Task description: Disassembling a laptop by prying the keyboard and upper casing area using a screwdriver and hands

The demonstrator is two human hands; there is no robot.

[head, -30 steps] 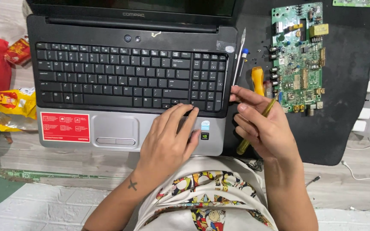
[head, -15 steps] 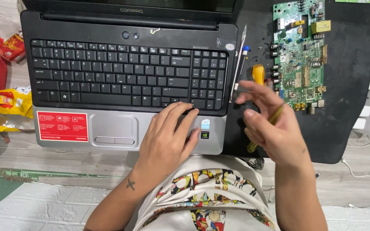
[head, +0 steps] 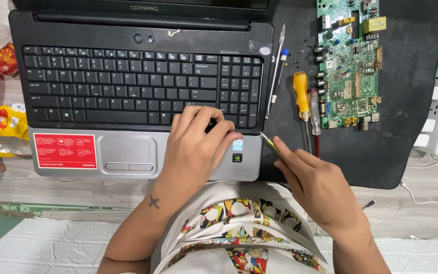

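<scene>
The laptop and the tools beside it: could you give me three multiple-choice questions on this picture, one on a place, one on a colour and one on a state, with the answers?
1. Where does the green circuit board lie?
A. on the laptop's keys
B. on the black mat right of the laptop
C. in the person's lap

2. What colour is the handle of the larger screwdriver?
A. yellow-orange
B. blue
C. white

3. What is the right hand doing?
A. lying flat and empty
B. holding a thin yellowish tool
C. pressing a wall switch

Answers:
1 B, the board rests on the black mat, beyond the laptop.
2 A, its handle is yellow-orange.
3 B, the thin tool sticks out of its fingers towards the laptop's corner, while the left hand rests on the keyboard edge.
</scene>
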